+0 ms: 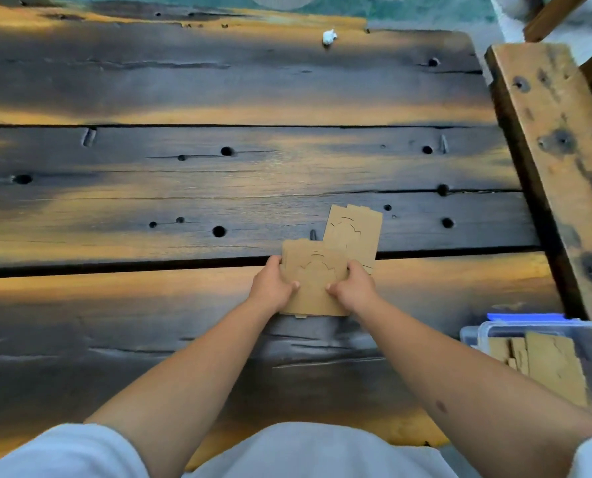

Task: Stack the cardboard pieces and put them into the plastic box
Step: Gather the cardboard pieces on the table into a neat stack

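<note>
A small stack of brown cardboard pieces [313, 270] with die-cut lines lies on the dark wooden table, near its middle front. My left hand [272, 288] grips the stack's left edge and my right hand [353, 288] grips its right edge, thumbs on top. Another cardboard piece [353, 232] lies flat just behind and to the right, partly under the held stack. The clear plastic box [474, 334] stands at the lower right and holds several cardboard pieces [553, 370].
The table [218, 188] is made of wide dark planks with holes and gaps. A rough wooden beam [557, 143] runs along the right side. A small white scrap [329, 36] lies at the far edge. A blue lid edge [526, 317] shows behind the box.
</note>
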`<state>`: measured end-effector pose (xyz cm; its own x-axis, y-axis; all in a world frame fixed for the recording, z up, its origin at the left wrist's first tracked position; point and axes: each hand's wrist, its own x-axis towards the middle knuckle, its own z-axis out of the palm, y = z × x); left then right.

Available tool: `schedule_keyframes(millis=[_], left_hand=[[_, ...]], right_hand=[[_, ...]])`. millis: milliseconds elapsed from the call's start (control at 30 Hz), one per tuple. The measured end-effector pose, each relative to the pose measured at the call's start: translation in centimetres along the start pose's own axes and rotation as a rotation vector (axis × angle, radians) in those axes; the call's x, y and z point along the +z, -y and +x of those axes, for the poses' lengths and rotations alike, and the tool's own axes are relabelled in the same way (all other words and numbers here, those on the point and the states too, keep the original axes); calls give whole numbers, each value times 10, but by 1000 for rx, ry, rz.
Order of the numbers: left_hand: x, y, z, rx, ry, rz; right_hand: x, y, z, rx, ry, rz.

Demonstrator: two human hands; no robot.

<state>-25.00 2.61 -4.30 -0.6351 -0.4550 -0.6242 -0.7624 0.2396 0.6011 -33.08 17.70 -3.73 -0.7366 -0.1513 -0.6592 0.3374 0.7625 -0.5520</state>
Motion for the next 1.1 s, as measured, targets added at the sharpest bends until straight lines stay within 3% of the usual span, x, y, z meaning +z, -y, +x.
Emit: schedule_keyframes(millis=[367, 700, 933, 1100], left_hand=[[30, -81, 54, 125, 16, 178], [42, -101, 94, 102, 52, 296], [38, -78, 78, 67, 133, 106], [8, -45, 30, 140, 114, 0]], right_hand=[[-59, 4, 50, 72, -111, 137], [-70, 12, 90, 194, -115, -14], [-56, 2, 67, 44, -153, 117], [-43, -3, 23, -197, -100, -39]])
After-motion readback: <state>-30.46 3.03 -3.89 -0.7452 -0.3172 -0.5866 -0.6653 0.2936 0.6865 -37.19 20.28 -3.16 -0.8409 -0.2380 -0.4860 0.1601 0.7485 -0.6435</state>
